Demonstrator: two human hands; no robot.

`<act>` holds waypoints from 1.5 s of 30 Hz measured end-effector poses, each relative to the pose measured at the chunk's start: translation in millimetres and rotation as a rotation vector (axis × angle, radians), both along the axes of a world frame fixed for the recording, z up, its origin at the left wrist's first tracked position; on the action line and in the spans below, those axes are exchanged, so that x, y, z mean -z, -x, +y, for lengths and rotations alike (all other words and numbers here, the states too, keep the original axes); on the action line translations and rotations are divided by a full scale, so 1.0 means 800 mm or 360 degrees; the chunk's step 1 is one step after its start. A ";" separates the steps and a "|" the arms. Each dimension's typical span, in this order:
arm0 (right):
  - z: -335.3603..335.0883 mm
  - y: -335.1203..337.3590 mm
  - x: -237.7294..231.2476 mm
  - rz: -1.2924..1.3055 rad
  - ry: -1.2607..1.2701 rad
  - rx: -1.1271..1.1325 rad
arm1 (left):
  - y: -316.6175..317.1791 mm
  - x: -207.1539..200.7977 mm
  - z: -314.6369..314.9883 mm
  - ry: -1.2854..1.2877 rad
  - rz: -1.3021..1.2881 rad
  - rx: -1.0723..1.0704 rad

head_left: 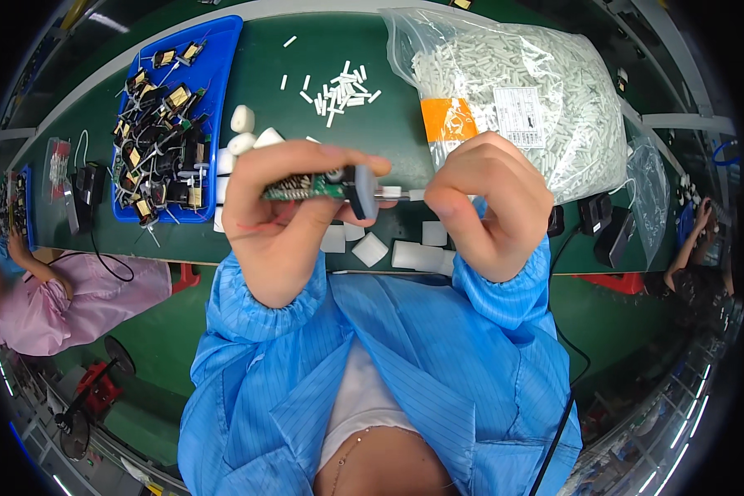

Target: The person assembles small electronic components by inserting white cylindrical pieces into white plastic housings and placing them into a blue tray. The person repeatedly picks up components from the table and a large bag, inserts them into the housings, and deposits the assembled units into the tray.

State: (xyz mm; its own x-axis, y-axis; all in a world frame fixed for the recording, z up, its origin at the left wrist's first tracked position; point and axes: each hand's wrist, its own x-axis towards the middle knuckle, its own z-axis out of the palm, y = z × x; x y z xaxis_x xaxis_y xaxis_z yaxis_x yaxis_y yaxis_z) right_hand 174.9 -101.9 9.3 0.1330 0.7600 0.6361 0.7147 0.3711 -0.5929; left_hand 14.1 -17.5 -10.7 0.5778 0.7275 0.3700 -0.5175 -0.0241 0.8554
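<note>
Left hand clamped on green circuit board with grey end piece, centre. One short white tube looks seated on its metal prong; right hand pinches another, apparently unfitted. Loose white tubes remain, 12 o'clock. Black assemblies, 10 o'clock: can't tell if done.

Bright light, glare on the clear bag, strong distortion toward black edges

Electronics workshop: circuit board, parts tray
</note>
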 end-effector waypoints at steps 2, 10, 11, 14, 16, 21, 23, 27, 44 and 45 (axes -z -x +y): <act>-0.002 0.003 0.000 0.0208 0.0134 -0.0055 | 0.005 0.005 0.005 -0.0307 0.0050 -0.0003; -0.003 0.004 0.004 0.0590 0.0429 -0.0101 | 0.013 -0.012 0.009 -0.0883 0.0418 0.0076; -0.003 0.002 0.004 0.0585 0.0446 -0.0031 | 0.017 -0.024 0.014 -0.1001 0.0598 0.0133; -0.001 -0.005 -0.003 0.0366 0.0478 -0.0005 | 0.030 -0.054 0.038 -0.1012 0.0833 0.0435; 0.007 -0.007 -0.006 0.0138 0.0344 -0.0068 | 0.028 -0.057 0.033 -0.1123 0.1017 0.0262; 0.025 0.001 -0.012 0.0268 0.0497 -0.0037 | 0.033 -0.048 0.041 -0.0949 0.1298 -0.0050; 0.025 -0.003 0.012 0.0210 0.0475 0.0038 | 0.044 -0.026 0.053 -0.0401 0.1014 -0.0352; 0.009 0.034 0.063 -0.0427 0.1003 -0.0491 | 0.071 0.010 0.070 0.0212 0.0815 -0.0205; -0.001 -0.004 0.050 0.1029 0.1123 -0.0240 | 0.000 0.044 0.022 0.0252 0.0816 0.0314; 0.000 -0.005 0.048 0.0886 0.1027 -0.0215 | -0.005 0.042 0.019 0.0124 0.0838 0.0274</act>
